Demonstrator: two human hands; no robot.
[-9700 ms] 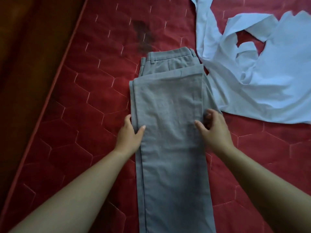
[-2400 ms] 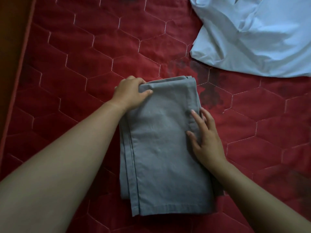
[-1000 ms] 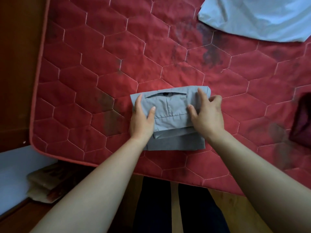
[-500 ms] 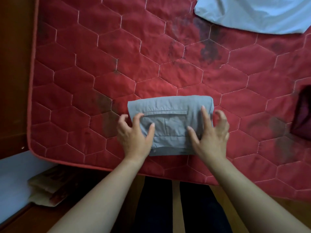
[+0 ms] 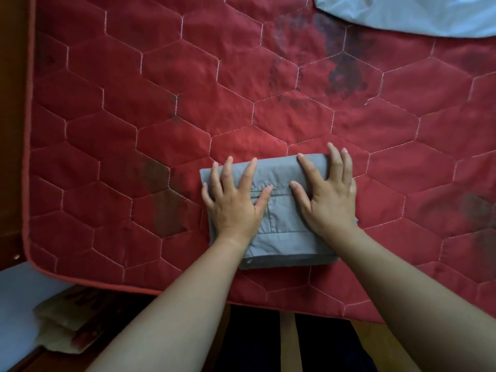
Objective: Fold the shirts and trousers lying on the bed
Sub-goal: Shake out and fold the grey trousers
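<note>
Trousers (image 5: 279, 226): grey, folded into 1 compact block, lying on the bed (image 5: 161, 103) under the fingers of the 2 hands.
Left hand (image 5: 233, 208): flat on the block's left half, fingers (image 5: 228, 170) straight and spread, tips near its far edge.
Right hand (image 5: 330, 202): flat on the right half, fingers (image 5: 311, 170) spread, the longest tips just past the far edge.
Bed: red quilted cover, dark stains beyond the fingers.
Shirt (image 5: 416, 14): pale blue, unfolded, well beyond the right fingers.
</note>
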